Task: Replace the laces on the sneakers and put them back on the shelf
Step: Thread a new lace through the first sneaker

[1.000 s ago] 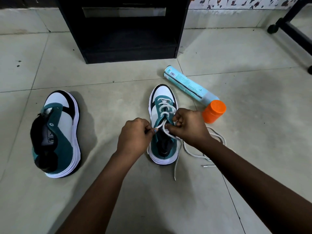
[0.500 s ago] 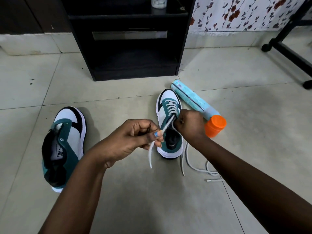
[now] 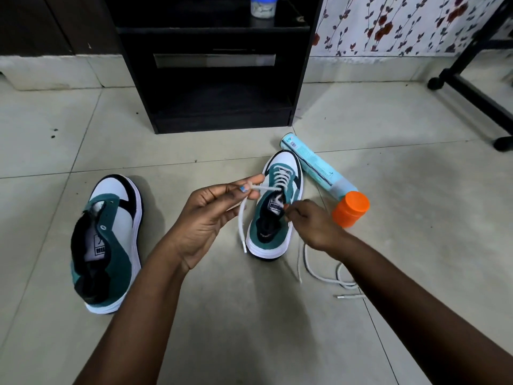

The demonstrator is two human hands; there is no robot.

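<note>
A teal, white and black sneaker (image 3: 277,215) stands on the floor tiles in the middle, toe pointing away, with a white lace (image 3: 241,218) threaded through most of its eyelets. My left hand (image 3: 211,215) is raised to the left of the shoe and pinches one lace end between thumb and fingers; the tip hangs down. My right hand (image 3: 311,223) is at the shoe's right side near the tongue and pinches the other lace strand. A second matching sneaker (image 3: 108,245) lies unlaced at the left. The black shelf unit (image 3: 213,79) stands behind.
A light blue tube (image 3: 313,165) and an orange-capped container (image 3: 351,208) lie just right of the shoe. Another white lace (image 3: 327,276) lies loose on the floor by my right forearm. A black wheeled stand (image 3: 472,87) is at the far right. A jar (image 3: 263,5) sits on the shelf.
My left hand has lifted away from the shoe to the left, drawing the lace end out through an eyelet. My right hand stays at the shoe's tongue. The view has tilted up.
</note>
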